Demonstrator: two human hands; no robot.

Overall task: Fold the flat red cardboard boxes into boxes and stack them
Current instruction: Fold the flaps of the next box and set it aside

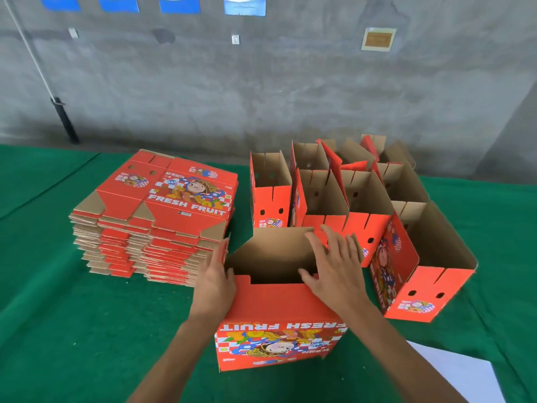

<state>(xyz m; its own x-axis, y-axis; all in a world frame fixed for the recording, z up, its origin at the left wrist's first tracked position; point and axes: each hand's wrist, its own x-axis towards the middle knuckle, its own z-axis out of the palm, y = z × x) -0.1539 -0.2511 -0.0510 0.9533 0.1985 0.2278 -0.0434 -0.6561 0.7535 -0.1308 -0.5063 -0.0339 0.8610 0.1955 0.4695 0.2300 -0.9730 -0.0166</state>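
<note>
Step in hand: erecting one box, standing on the green table between the flat stack and the finished boxes. Left hand presses straight fingers flat against its left wall. Right hand, fingers spread, pushes the inner flap down. Next move likely requires seating that flap

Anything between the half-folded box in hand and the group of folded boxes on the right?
Nothing visible. The box, with the left hand on its side and the right hand over its opening, already sits against the folded boxes, next to the nearest right one.
</note>
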